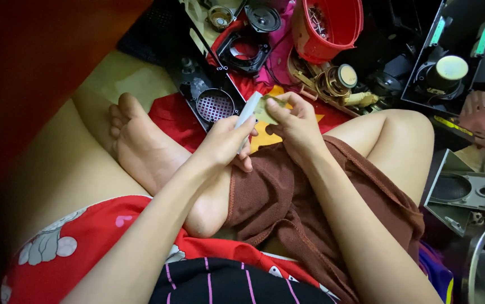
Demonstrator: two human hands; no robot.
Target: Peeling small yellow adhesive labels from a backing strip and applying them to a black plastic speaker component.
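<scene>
I sit cross-legged on the floor with both hands raised over my lap. My left hand (226,141) grips a slim white tool (248,110) that points up and away. My right hand (296,125) pinches a small yellowish-green flat part (265,108), likely a circuit board, right beside the tool's tip. The tool and the part touch or nearly touch. A brown cloth (287,197) lies over my right thigh, under the hands.
A black panel with a round grille (214,104) lies just beyond my hands. Farther off stand a red bucket (329,25), loose speaker cones (262,17), a coil part (338,79) and black housings (450,62). A grey speaker frame (467,191) sits at right.
</scene>
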